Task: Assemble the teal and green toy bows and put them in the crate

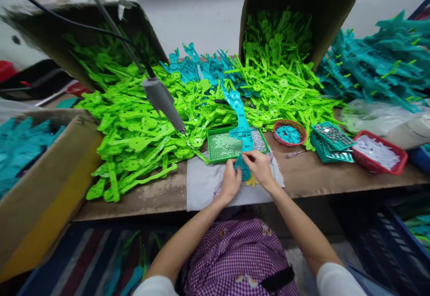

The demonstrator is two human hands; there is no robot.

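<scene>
Both my hands meet at the bench's front edge over a white cloth. My left hand and my right hand pinch the near end of a long teal plastic part that stands tilted up and away from me. Its far end rises over a green tray of small silver pieces. A grey powered screwdriver hangs on a cable just left of the tray, tip down.
Heaps of bright green plastic parts cover the bench, spilling from two tipped cardboard boxes. Teal parts pile up at right. A red basket, stacked teal trays, a red tray and a carton at left.
</scene>
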